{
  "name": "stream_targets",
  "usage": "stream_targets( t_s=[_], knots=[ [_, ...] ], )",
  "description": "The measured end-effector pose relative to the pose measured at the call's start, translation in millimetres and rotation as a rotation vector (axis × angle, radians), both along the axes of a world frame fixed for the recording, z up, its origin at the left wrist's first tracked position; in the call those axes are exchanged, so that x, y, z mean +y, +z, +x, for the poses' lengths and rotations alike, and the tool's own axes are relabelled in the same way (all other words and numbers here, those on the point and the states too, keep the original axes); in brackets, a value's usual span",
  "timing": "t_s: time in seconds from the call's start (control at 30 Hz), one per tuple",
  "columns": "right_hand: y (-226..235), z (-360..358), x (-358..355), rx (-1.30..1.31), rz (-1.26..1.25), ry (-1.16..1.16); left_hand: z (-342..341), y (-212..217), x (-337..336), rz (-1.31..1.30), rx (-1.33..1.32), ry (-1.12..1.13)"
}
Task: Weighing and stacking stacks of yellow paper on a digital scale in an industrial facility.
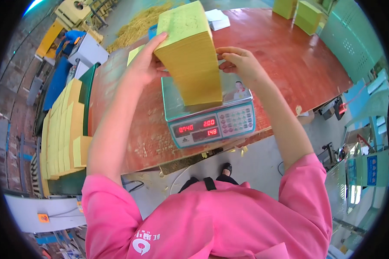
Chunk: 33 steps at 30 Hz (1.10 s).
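Nearest the lens is a pink top (pixel 212 220), soft and creased, filling the six o'clock edge, with both bare forearms rising from its short sleeves toward the middle.

Between the hands stands a tall stack of yellow paper sheets (pixel 190 56), a squared block whose flat top face tilts toward the camera and whose side shows fine layered edges. Its foot rests on the pan of an electronic scale (pixel 209 116), just above centre. The left hand (pixel 145 62) lies against the stack's nine o'clock side, palm flat and fingers spread, thumb reaching up to the top corner. The right hand (pixel 240 62) meets the three o'clock side with curled fingertips pressing the paper edge. Neither hand closes around the block; together they brace it from both sides.

The scale has a grey metal pan, a teal plastic body, red lit digits and a keypad on its sloped front. It sits near the six o'clock edge of a reddish-brown wooden table (pixel 289 56), worn and scuffed.

At nine o'clock, beside the table, more yellow paper bundles (pixel 62 129) stand packed in rows on edge. At one o'clock, two greenish-yellow blocks (pixel 300 13) sit on the far table end, well apart from the hands. At eleven o'clock a heap of straw-coloured shreds (pixel 138 23) covers the floor.
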State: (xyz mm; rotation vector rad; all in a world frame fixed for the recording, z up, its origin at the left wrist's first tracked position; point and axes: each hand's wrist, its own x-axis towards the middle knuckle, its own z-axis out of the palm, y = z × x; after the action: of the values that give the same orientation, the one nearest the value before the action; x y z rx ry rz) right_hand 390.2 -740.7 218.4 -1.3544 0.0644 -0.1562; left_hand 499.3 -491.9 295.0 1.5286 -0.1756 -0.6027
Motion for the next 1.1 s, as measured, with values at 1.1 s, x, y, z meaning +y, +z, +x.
stream_targets(
  t_s=[1.1],
  knots=[
    [-53.8,-13.2,37.3,-0.268,-0.121,-0.268,-43.9,9.0,-16.6,-0.067,-0.137,0.157]
  ],
)
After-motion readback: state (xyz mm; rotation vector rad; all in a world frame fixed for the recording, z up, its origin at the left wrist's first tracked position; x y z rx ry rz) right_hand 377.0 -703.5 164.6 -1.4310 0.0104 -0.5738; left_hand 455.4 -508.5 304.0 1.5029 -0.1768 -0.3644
